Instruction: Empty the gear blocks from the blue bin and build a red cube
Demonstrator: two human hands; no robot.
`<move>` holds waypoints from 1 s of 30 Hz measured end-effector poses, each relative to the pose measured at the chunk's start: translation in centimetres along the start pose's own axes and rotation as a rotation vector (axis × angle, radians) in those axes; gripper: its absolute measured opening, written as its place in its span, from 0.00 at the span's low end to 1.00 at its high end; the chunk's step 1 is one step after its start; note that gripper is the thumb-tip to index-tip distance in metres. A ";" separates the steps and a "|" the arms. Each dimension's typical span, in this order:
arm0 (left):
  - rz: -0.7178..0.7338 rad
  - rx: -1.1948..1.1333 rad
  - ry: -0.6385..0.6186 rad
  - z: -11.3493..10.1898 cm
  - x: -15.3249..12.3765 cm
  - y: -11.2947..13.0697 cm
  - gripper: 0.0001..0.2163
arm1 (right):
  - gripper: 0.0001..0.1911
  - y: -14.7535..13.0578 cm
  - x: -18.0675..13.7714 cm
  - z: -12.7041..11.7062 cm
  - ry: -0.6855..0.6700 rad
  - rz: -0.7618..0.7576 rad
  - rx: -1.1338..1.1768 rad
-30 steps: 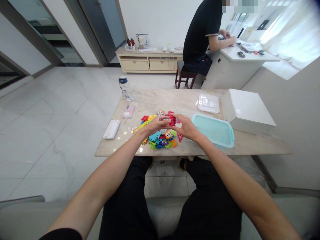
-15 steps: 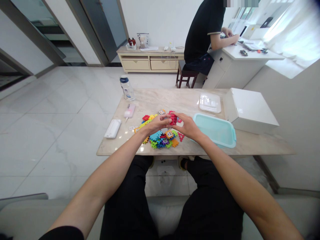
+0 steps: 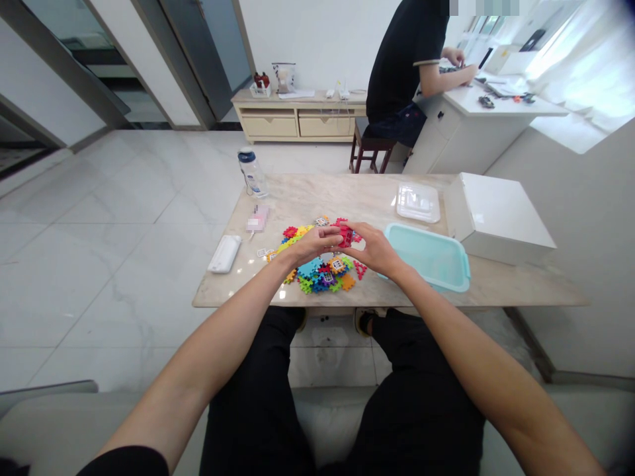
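Note:
Between my two hands, over the table, is a red plastic building piece [image 3: 346,237] with window-like openings. My left hand [image 3: 317,243] pinches it from the left side with thumb and fingers. From the right, my right hand [image 3: 370,248] grips the same piece, thumb below and fingers along the top. Beneath and around the hands lies a pile of colourful gear-shaped building pieces [image 3: 311,267] in yellow, blue, green, orange and red. A red triangular piece [image 3: 360,270] rests at the pile's right edge. My hands hide part of the pile.
To the right are a light-blue plastic tray [image 3: 431,258], a clear plastic container [image 3: 417,202] and a white box [image 3: 501,211]. A water bottle [image 3: 253,173], a pink item [image 3: 258,219] and a white packet [image 3: 225,254] stand or lie at left. A person [image 3: 404,66] sits at another desk beyond.
My hands stay almost in place, and the red piece has turned slightly between them. The seated person's hand has shifted a little.

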State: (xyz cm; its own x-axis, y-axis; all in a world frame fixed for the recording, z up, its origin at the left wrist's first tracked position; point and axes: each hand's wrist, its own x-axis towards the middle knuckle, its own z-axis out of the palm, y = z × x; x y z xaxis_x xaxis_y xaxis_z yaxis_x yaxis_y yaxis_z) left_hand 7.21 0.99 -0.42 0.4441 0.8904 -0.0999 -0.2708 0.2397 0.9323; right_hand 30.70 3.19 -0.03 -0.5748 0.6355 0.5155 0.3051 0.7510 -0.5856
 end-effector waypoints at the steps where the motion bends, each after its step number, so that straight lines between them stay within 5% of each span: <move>1: -0.002 -0.006 -0.001 0.0 0.0 0.0 0.25 | 0.31 0.0 0.0 0.0 -0.001 -0.002 -0.003; 30: 0.026 0.025 -0.019 -0.1 -0.1 0.1 0.27 | 0.31 -1.0 0.1 -0.7 0.011 -0.035 0.010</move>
State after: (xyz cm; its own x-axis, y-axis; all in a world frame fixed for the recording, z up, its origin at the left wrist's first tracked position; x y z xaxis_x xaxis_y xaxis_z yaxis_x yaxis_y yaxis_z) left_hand 7.06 1.02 -0.32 0.4536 0.8885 -0.0693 -0.2610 0.2068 0.9429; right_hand 30.83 2.66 1.02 -0.5769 0.6105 0.5427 0.2767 0.7712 -0.5733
